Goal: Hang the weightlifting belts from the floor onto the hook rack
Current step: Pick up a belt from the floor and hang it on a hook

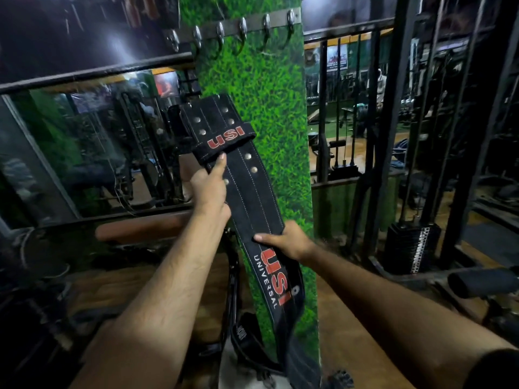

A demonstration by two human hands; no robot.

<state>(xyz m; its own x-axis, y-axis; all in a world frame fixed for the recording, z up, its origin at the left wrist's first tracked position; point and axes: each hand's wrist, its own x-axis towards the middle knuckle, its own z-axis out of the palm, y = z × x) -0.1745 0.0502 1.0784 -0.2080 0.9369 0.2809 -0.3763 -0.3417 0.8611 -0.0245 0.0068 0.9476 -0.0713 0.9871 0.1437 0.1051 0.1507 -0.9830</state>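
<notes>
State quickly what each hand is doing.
Left hand: closed on the black leather weightlifting belt near its loop.
Right hand: gripping the same belt lower down.

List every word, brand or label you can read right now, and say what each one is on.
"USI": red letters on the black keeper loop of the black leather weightlifting belt.
"USI": large red letters on the belt's lower stretch, partly covered by the right hand.
"UNIVERSAL": white letters beside that.
Wall posters behind the railing: too blurred to read.

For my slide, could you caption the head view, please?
Both hands, left and right, raise a black belt toward the empty hook rack.
</notes>
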